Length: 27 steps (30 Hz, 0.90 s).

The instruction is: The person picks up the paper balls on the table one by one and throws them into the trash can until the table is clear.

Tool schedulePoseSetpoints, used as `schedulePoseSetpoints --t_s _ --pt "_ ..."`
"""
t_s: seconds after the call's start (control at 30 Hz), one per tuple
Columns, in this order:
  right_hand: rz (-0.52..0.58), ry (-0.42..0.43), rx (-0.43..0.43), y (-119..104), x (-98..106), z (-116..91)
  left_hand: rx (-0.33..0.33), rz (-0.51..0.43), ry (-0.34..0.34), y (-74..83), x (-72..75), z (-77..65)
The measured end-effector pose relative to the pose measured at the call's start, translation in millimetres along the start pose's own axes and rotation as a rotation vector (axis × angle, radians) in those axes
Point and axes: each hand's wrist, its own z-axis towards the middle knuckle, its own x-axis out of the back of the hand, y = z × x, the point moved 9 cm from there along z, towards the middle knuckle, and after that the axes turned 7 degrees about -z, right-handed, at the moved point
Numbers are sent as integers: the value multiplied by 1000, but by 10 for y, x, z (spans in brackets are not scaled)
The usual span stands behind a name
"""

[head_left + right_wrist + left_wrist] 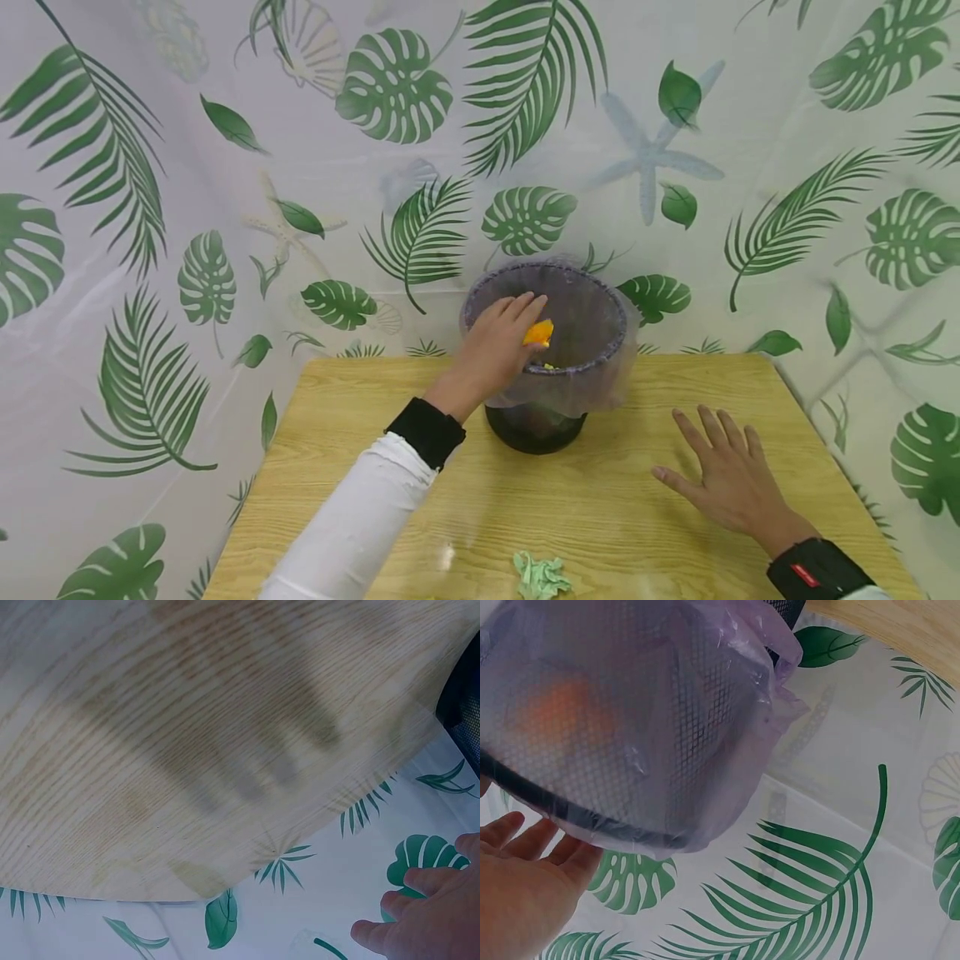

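Observation:
A black mesh waste bin (536, 429), lined with a translucent purple bag (600, 383), stands upright near the table's back edge. Over its near-left rim reaches my left hand (498, 342), fingers extended. Just beyond these fingers, within the bin's mouth, is a small bright orange piece (538, 333); its kind is unclear. Through the mesh in the left wrist view it shows as an orange blur (566, 709), apart from the left hand (532, 877). My right hand (731, 479) hovers palm down at the table's right, fingers spread, holding nothing.
Crumpled light green paper (542, 575) lies at the front of the wood-grain table (450, 533). A bit of yellow (550, 367) shows inside the bin near its front rim. Leaf-patterned sheeting (420, 75) rises behind and beside the table.

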Motion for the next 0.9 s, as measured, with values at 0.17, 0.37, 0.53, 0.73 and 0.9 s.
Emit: schedulePoseSetpoints --t_s 0.17,0.37,0.53,0.73,0.9 --pt "3 -5 -1 -4 -2 3 31 32 -30 -33 -40 -10" --pt "8 -10 2 -14 0 3 48 31 -26 -62 -45 -47" --pt "15 -6 5 -26 -12 1 37 -3 9 -92 -21 -156" --pt "16 4 8 -33 -9 0 45 -33 53 -208 38 -349" --pt "18 24 18 -60 14 -3 109 -36 71 -376 66 -522"
